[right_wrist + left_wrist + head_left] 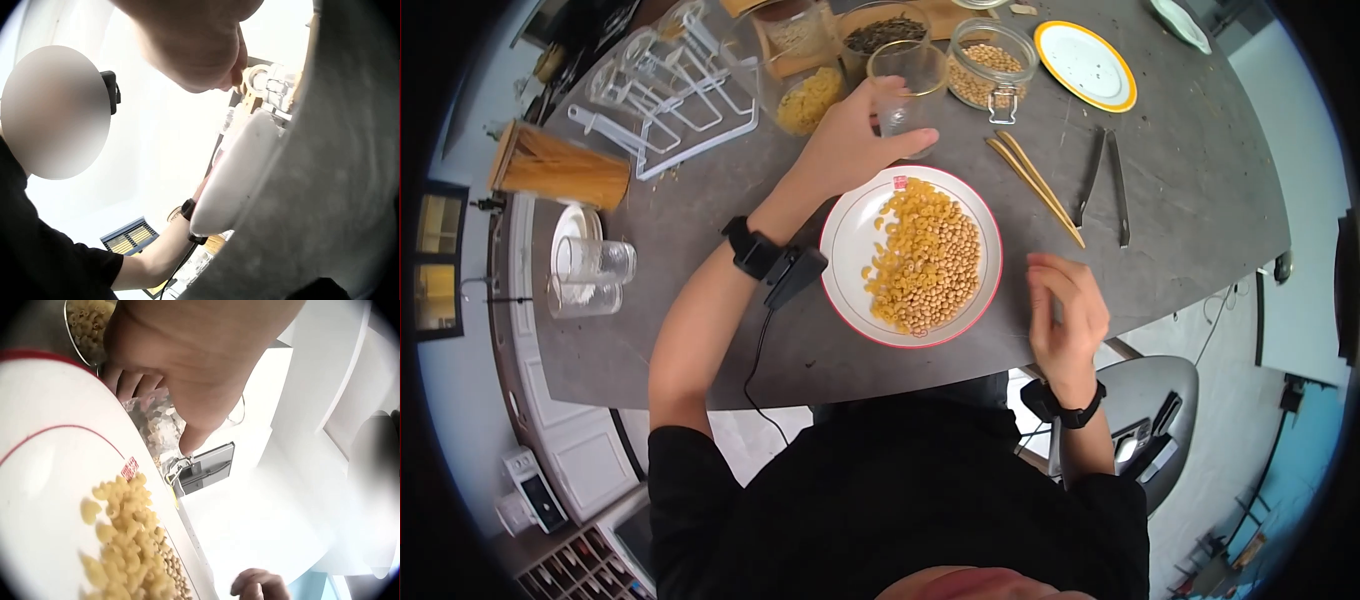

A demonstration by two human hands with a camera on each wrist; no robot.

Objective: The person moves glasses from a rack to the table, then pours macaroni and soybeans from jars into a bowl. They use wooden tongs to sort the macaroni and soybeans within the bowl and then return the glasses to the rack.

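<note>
My left hand (855,140) grips a clear drinking glass (912,88) with a gold rim, its fingers and thumb around the sides. The glass stands just beyond a white plate (847,245) edged in red. Elbow macaroni (890,285) covers the middle of that plate, with round beige beans (950,255) heaped along its right side. In the left wrist view the faceted glass wall (164,431) shows between fingers and thumb. To the right of the plate, by the table edge, my right hand (1068,312) hangs loosely curled, holding nothing.
Wooden chopsticks (1040,190) and metal tongs (1115,190) lie at the right. Behind stand a bean jar (992,65), a macaroni jar (808,100) and a jar of dark dried leaves (885,35). A yellow-rimmed plate (1086,66) lies far right; a white glass rack (690,140) stands left.
</note>
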